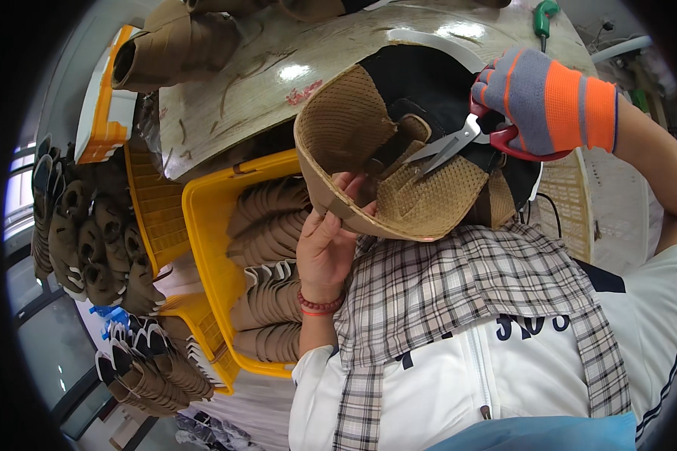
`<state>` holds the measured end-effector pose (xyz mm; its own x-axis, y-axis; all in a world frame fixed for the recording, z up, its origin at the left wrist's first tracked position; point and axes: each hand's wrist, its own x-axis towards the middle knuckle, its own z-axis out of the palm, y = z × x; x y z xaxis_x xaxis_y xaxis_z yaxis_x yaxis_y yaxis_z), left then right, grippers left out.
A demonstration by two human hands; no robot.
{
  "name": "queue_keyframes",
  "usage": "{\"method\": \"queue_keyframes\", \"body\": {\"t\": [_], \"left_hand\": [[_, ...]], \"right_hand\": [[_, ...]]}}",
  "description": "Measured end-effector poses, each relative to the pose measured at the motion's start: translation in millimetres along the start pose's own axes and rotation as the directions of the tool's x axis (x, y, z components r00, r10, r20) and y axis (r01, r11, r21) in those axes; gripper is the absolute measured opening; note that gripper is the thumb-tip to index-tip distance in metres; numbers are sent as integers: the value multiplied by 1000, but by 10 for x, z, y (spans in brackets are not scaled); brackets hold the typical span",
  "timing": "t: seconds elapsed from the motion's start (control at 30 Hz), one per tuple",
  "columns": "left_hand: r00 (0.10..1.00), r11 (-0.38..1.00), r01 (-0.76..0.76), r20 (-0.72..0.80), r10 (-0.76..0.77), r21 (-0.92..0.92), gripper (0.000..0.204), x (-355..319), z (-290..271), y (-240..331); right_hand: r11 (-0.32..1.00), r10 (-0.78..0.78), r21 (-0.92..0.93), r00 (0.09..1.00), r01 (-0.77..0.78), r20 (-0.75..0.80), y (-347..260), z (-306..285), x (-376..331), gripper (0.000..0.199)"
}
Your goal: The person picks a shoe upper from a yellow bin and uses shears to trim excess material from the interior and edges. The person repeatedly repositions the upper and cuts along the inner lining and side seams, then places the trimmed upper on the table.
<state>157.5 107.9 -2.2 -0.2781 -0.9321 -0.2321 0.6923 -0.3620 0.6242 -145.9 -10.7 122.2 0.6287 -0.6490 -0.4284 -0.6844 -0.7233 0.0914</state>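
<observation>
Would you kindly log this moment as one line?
left hand: holds tan shoe upper | right hand: gloved, scissors at upper | yellow basket beside

Bare left hand (325, 244) gripping tan mesh shoe upper (368, 150) by its rim. Gloved right hand (549, 101) closed on red-handled scissors (470, 139), blades inside the upper. Beside, yellow crate (203, 225) of stacked uppers.

Bright overhead light, glare on table (293, 75), fisheye-bent dark rim

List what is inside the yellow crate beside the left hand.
The yellow crate holds rows of tan shoe uppers packed on edge. The left hand and checked cloth cover its right side; the bottom is hidden.
</observation>
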Motion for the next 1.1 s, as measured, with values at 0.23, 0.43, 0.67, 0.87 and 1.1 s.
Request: {"method": "queue_keyframes", "body": {"t": [0.23,0.43,0.67,0.87,1.1], "left_hand": [[1000,1000,13,19,-13,-1,26,-30,12,19],[992,992,124,22,-124,3,26,-61,-9,94],[989,988,146,-27,-147,-43,24,-71,-37,51],[991,985,137,19,-135,-108,43,-28,-67,-26],[986,968,166,55,-158,-190,52,8,-78,-52]], "right_hand": [[997,4,-73,1000,-5,-7,-10,-47,-6,33],[986,30,-151,959,-76,-283,-7,-133,-65,38],[994,39,-101,997,-46,-73,-376,-229,187,44],[992,-26,-121,1000,26,4,-381,-175,329,42],[975,13,-221,997,4,73,-388,-165,352,40]]}}
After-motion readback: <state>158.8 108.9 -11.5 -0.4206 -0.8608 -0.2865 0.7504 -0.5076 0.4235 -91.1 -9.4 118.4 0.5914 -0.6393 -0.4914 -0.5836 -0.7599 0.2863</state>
